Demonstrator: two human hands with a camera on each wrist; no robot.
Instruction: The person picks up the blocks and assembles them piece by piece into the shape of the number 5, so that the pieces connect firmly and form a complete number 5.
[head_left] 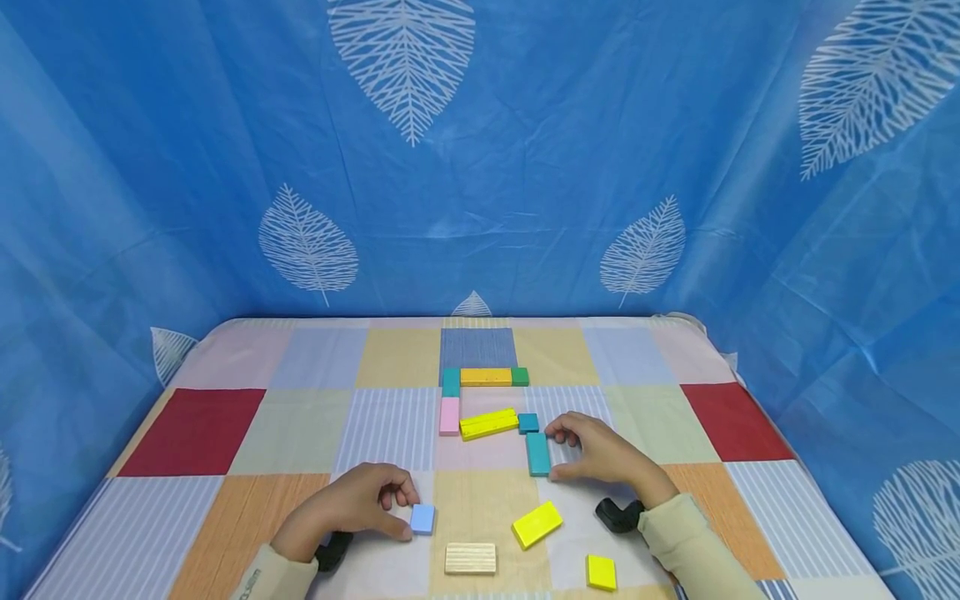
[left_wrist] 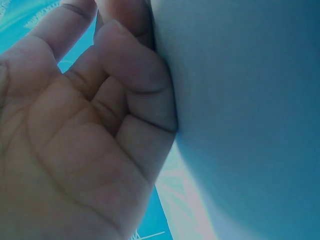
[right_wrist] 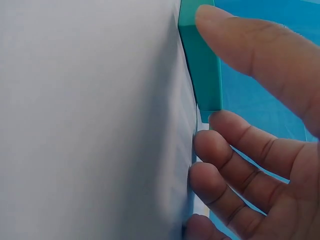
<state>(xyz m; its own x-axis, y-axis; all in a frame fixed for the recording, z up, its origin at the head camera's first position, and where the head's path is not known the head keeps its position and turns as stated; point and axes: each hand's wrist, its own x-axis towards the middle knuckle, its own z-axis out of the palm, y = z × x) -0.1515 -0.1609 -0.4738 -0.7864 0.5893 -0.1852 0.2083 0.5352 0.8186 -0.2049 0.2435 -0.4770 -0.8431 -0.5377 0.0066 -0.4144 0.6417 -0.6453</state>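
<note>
Low over the patchwork cloth, my left hand [head_left: 367,500] pinches a small light blue block [head_left: 423,519] by its left side, thumb and index finger at its near and far edges. That block is out of sight in the left wrist view, where the other fingers [left_wrist: 147,107] curl against the cloth. My right hand [head_left: 603,450] holds a teal rectangular block [head_left: 537,454] by its ends; in the right wrist view the thumb lies on the near end of the teal block [right_wrist: 202,65] and the index fingertip meets its far end. A small dark teal block [head_left: 528,423] sits just beyond it.
A yellow block pair [head_left: 489,424] lies slanted beside the dark teal block. Behind stand a pink block [head_left: 449,416], a teal block [head_left: 451,382], an orange-yellow block [head_left: 486,377] and a green block [head_left: 520,377]. Nearer lie yellow blocks [head_left: 537,525] and a wooden block [head_left: 470,558].
</note>
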